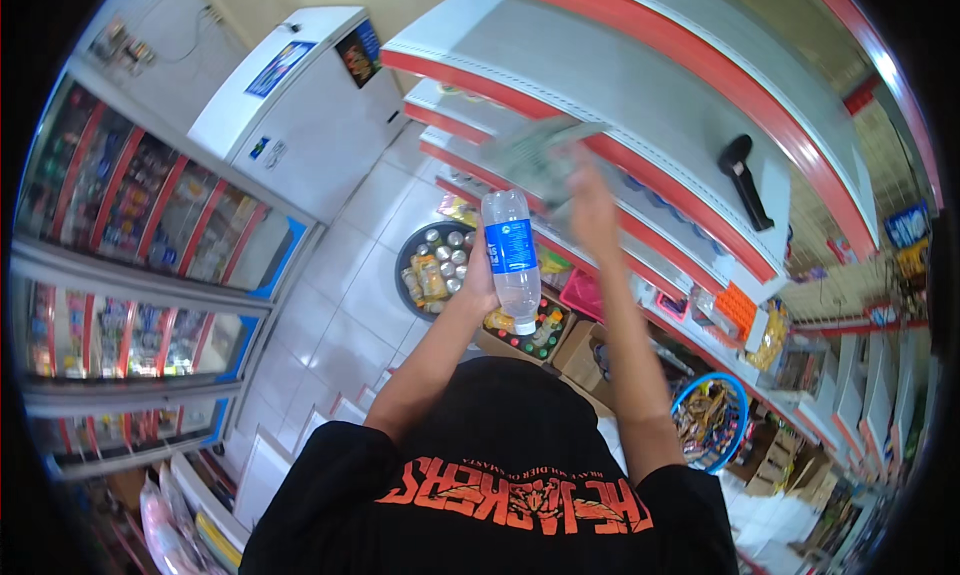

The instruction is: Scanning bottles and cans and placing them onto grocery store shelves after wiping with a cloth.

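My left hand (480, 275) holds a clear plastic bottle (512, 256) with a blue label. The bottle is tilted with its white cap towards me, and the liquid in it is clear. My right hand (589, 192), blurred, grips a greyish-green cloth (536, 155) in front of the shelf edges, just beyond the bottle. Below the bottle, on the tiled floor, stand a dark round tub (405, 278) with cans and pouches and a cardboard box (517, 350) of bottles.
White shelves with red edges (525, 98) rise ahead and to the right; a black handheld scanner (742, 181) lies on one. Glass-door drink coolers (150, 275) stand at the left, near a white chest freezer (315, 117). A blue basket (742, 417) of packets is at the lower right.
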A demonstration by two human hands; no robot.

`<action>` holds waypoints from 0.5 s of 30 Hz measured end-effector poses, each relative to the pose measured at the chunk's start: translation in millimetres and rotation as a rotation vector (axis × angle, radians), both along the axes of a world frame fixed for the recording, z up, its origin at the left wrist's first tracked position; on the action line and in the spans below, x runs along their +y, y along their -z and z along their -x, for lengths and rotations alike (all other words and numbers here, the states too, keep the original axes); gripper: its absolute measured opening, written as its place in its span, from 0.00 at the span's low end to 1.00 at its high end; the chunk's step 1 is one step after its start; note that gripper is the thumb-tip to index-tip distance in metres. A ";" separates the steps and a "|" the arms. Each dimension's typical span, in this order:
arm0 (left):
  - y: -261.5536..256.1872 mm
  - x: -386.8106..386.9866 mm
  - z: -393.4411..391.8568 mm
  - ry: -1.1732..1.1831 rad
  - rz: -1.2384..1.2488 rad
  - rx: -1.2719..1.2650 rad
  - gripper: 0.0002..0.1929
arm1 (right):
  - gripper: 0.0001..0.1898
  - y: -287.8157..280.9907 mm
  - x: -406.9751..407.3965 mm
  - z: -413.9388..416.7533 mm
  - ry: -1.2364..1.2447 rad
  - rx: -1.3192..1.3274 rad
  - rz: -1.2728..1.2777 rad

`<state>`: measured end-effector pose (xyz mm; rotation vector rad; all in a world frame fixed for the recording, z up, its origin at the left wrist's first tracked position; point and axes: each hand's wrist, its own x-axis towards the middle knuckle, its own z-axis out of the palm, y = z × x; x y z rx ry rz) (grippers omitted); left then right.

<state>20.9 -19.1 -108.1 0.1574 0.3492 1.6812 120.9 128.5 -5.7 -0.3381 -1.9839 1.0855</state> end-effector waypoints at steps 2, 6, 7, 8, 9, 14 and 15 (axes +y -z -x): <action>-34.3 17.0 -24.6 0.026 0.099 -0.051 0.35 | 0.23 22.8 -57.3 -6.1 0.090 -0.227 -0.180; -55.9 12.5 -27.8 0.066 0.139 0.108 0.35 | 0.24 8.0 -115.9 -48.0 0.060 -0.435 -0.335; -62.6 9.8 -29.4 0.098 0.149 0.224 0.35 | 0.22 9.4 -128.0 -62.8 -0.033 -0.483 -0.341; -69.5 6.1 -30.1 0.126 0.157 0.340 0.36 | 0.22 13.7 -143.0 -77.7 -0.008 -0.495 -0.331; -79.4 10.1 -32.7 0.159 0.144 0.455 0.36 | 0.21 16.3 -152.2 -93.9 -0.021 -0.540 -0.329; -49.2 34.1 -17.5 0.448 0.011 0.051 0.41 | 0.23 22.6 -146.7 -94.0 0.171 -0.507 -0.302; -60.6 35.3 -26.2 0.471 0.004 0.042 0.41 | 0.23 7.1 -134.5 -94.2 0.193 -0.520 -0.302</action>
